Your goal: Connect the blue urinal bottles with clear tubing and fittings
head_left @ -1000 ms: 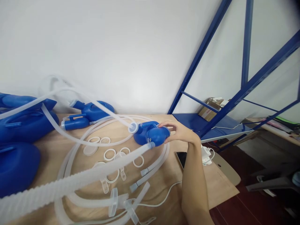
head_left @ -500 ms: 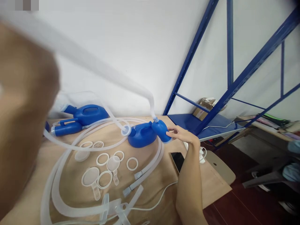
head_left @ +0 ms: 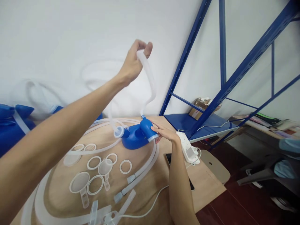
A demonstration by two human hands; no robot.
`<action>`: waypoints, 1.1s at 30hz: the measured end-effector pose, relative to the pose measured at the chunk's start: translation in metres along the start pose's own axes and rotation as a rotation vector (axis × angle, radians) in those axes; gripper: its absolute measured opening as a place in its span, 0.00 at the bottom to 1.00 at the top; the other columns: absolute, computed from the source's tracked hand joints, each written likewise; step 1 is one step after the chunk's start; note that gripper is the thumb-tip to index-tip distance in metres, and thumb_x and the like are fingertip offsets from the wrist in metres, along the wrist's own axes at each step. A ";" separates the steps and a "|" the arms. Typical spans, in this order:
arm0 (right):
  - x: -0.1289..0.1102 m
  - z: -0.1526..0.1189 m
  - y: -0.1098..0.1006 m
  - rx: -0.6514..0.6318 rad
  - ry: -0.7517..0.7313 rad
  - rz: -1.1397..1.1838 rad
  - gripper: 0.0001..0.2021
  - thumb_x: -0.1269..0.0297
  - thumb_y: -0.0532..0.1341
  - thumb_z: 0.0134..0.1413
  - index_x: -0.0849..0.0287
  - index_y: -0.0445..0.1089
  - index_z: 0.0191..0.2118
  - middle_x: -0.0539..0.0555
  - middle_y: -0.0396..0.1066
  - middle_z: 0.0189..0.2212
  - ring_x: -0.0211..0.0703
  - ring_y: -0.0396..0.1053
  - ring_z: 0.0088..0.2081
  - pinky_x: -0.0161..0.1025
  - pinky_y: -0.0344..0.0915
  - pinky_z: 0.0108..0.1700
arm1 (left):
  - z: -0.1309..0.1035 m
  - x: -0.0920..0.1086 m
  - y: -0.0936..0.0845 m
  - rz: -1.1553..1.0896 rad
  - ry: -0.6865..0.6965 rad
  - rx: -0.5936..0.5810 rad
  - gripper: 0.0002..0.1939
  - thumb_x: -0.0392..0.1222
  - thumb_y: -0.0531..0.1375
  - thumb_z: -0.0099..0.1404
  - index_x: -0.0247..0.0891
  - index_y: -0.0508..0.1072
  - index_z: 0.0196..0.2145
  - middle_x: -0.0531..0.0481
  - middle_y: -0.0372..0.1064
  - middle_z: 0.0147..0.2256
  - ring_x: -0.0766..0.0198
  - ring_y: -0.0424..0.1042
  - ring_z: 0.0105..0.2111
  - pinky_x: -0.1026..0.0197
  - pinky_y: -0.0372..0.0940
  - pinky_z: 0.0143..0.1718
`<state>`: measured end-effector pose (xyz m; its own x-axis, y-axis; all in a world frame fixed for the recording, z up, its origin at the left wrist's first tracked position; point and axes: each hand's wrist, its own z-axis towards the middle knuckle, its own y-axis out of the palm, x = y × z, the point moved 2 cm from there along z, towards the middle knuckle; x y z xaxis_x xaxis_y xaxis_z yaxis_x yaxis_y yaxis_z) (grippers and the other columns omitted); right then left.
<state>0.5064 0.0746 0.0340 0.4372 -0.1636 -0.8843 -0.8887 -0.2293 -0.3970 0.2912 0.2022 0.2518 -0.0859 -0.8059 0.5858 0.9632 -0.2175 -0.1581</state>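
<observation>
My left hand (head_left: 132, 64) is raised in front of the wall with its fingers wrapped round a translucent flexible hose (head_left: 151, 76). From there the hose sags to the narrow neck of a blue funnel-shaped cup (head_left: 146, 126) with a pale rim. My right hand (head_left: 165, 132) grips that cup near its wide rim, thumb on the near side and other fingers partly hidden behind. Just left of the cup, partly covered by it, a blue bottle (head_left: 132, 140) lies on the wooden table, a clear ring (head_left: 118, 131) and hose at its mouth.
Clear rings (head_left: 126, 167) and round lids with tabs (head_left: 79, 182) lie on the table (head_left: 150, 175) among coiled hoses (head_left: 50, 207). More blue bottles (head_left: 11, 131) stand at the left. A phone (head_left: 192, 184), a power strip (head_left: 187, 147) and a blue rack (head_left: 187, 56) are at the right.
My left hand has swung from close at the left to the upper middle, and the stretched hose now hangs slack. My right hand still holds the blue cup, now tilted more upright.
</observation>
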 end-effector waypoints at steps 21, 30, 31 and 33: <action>0.022 0.063 0.029 0.104 -0.376 0.145 0.32 0.42 0.63 0.55 0.59 0.76 0.58 0.58 0.78 0.54 0.60 0.71 0.59 0.53 0.65 0.63 | -0.166 -0.120 -0.010 0.146 -0.636 -0.453 0.35 0.74 0.52 0.64 0.40 0.76 0.47 0.41 0.77 0.51 0.48 0.75 0.52 0.50 0.73 0.53; 0.009 0.051 0.030 0.344 -0.239 0.219 0.24 0.43 0.62 0.58 0.57 0.80 0.47 0.55 0.79 0.52 0.56 0.71 0.59 0.51 0.60 0.67 | -0.176 -0.102 -0.047 0.770 -0.552 -0.622 0.33 0.68 0.63 0.58 0.47 0.75 0.56 0.38 0.63 0.65 0.33 0.69 0.59 0.33 0.63 0.61; 0.008 0.052 0.031 0.351 -0.234 0.237 0.24 0.43 0.61 0.59 0.56 0.79 0.49 0.54 0.79 0.53 0.56 0.71 0.59 0.51 0.61 0.67 | -0.181 -0.103 -0.051 0.820 -0.568 -0.639 0.35 0.67 0.65 0.57 0.47 0.75 0.56 0.36 0.61 0.66 0.30 0.68 0.60 0.30 0.62 0.60; 0.008 0.055 0.033 0.362 -0.238 0.281 0.25 0.43 0.61 0.58 0.55 0.78 0.51 0.54 0.79 0.52 0.54 0.71 0.59 0.49 0.62 0.66 | -0.191 -0.106 -0.054 0.886 -0.575 -0.671 0.36 0.65 0.67 0.55 0.45 0.75 0.57 0.33 0.58 0.66 0.26 0.66 0.61 0.28 0.62 0.60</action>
<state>0.4730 0.1185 0.0003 0.1690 0.0609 -0.9837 -0.9765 0.1454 -0.1588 0.1994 0.1941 0.0465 0.8111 -0.4984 0.3062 0.2983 -0.0978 -0.9494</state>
